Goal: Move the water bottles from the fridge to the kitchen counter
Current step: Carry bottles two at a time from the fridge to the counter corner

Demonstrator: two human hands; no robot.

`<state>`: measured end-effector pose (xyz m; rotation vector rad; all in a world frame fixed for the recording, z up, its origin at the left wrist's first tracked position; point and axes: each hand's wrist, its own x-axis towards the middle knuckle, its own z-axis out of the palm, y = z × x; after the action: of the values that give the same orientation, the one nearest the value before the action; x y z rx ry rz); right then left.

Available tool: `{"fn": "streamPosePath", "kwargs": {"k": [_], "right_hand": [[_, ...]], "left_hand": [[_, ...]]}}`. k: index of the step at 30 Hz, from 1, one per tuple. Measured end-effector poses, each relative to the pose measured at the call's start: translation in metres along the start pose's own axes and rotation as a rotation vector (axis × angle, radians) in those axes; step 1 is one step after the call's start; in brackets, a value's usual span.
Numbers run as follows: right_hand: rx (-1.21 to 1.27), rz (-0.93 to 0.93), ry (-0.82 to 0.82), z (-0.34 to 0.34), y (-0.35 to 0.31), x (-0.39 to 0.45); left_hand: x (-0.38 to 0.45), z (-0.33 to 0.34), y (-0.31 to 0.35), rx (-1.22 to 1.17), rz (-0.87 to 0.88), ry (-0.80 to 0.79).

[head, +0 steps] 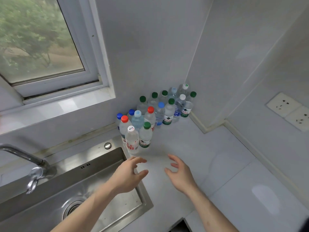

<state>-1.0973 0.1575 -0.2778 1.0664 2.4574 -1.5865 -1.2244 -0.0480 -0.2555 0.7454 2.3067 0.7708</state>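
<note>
Head view, looking down at my two bare hands above the white counter [209, 156], in a corner of the kitchen. My left hand [128, 174] hangs over the right rim of the steel sink [103, 186], its fingers [139, 160] loosely curved and spread, with nothing in them. My right hand [179, 174] is over bare counter just beside it, fingers relaxed and parted, also holding nothing. The two palms face each other with a gap between them, and neither touches a bottle.

The water bottles [155, 114] stand upright on the counter in a tight cluster that runs from the back corner, where the two walls meet, forward along the wall toward the sink. Their caps are mixed: green, blue, red, pale blue and white. The nearest to my hands are a bottle with a white cap and red lettering [132, 141] and, touching its right side, a green-capped bottle [145, 136]. The white-capped one stands just at the sink's back right corner, near my left fingertips but apart from them. Behind those two come a red-capped bottle [124, 124] and a pale blue one [138, 119].

A faucet [25, 158] curves over the sink at the left. Above it is a window [41, 47] with green trees outside. Wall sockets [289, 111] sit on the right wall.
</note>
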Motion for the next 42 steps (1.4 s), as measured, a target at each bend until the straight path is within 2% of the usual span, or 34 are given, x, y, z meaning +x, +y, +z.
{"fn": "streamPosePath", "kwargs": {"k": [4, 11, 20, 29, 34, 42], "right_hand": [[0.023, 0.017, 0.041, -0.042, 0.014, -0.051], [0.078, 0.072, 0.284, -0.112, 0.044, -0.147], [0.071, 0.161, 0.537, -0.149, 0.091, -0.292], [0.113, 0.281, 0.817, -0.153, 0.163, -0.492], [0.14, 0.352, 0.94, -0.137, 0.19, -0.599], [0.152, 0.54, 1.258, -0.092, 0.218, -0.764]], "left_hand": [[-0.009, 0.007, 0.032, 0.203, 0.202, -0.106], [-0.016, 0.056, 0.107, 0.282, 0.525, -0.201], [-0.063, 0.134, 0.205, 0.361, 0.802, -0.386], [-0.197, 0.236, 0.277, 0.402, 1.057, -0.544], [-0.278, 0.283, 0.299, 0.361, 1.204, -0.666], [-0.415, 0.372, 0.343, 0.442, 1.487, -0.9]]}}
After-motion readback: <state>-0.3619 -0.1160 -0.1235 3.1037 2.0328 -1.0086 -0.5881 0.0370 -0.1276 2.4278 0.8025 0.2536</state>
